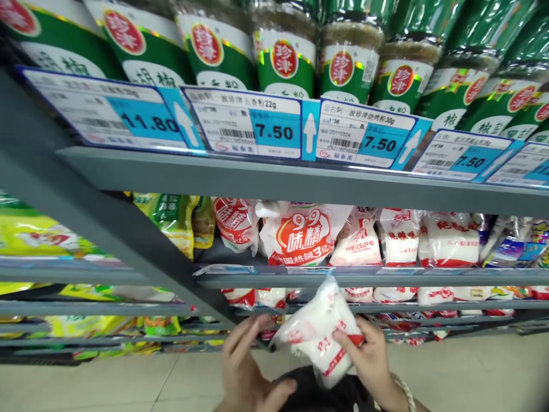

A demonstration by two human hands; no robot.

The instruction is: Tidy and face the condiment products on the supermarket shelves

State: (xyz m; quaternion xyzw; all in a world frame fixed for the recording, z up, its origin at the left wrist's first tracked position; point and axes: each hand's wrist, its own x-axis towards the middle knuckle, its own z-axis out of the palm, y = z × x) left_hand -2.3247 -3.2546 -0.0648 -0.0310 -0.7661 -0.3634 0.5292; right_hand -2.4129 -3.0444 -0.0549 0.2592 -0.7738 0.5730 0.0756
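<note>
A clear plastic bag of white seasoning [323, 337] with red print is held in front of the lower shelves, tilted. My right hand [369, 355] grips its right side, with the thumb across the front. To the left of the bag, my left hand [249, 366] is open, its fingers and thumb apart, with no firm contact that I can see. Just above the bag, a larger white and red bag marked 99 [302, 232] stands on the middle shelf. Similar white bags [401, 237] stand to its right.
Above hangs a grey shelf edge [300, 180] with price tags [246, 123] and green-labelled jars [285, 63]. A slanted grey shelf upright [141, 240] divides off yellow and green packets [38, 232] at left. Pale floor tiles [107, 383] lie below the shelves.
</note>
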